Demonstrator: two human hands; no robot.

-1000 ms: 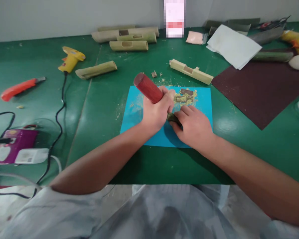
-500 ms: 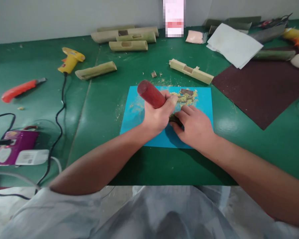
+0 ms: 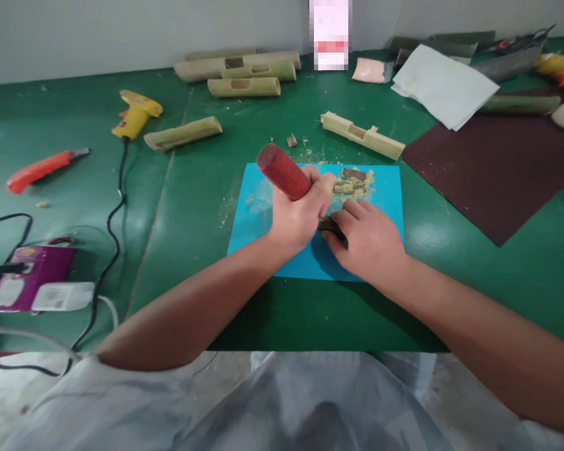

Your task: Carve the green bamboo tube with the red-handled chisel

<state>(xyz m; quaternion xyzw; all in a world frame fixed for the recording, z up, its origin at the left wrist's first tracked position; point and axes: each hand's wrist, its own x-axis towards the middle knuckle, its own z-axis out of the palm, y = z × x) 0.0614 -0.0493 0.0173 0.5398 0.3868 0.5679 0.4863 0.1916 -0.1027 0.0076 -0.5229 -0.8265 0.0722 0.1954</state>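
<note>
My left hand (image 3: 295,216) is wrapped round a thick, dark red, round-ended handle (image 3: 282,170) that leans up to the left. The tool's working end is hidden below the fist. My right hand (image 3: 369,235), fingers bent, grips a dark green piece of bamboo (image 3: 331,227), mostly covered by the fingers. Both hands are close together over a blue sheet (image 3: 258,241). Just beyond them on the sheet lie brown bamboo scraps (image 3: 354,174) among yellowish shavings (image 3: 367,183).
Behind the sheet lies a notched bamboo tube (image 3: 380,143); more bamboo tubes (image 3: 244,88) lie at the back. On the left are a yellow glue gun (image 3: 136,116), a red utility knife (image 3: 40,170) and a purple power strip (image 3: 28,275). A brown sheet (image 3: 493,181) and white paper (image 3: 444,84) lie right.
The red handle's top has shifted slightly left and upward with my left hand. My right hand keeps its hold on the bamboo. The whole view has shifted slightly.
</note>
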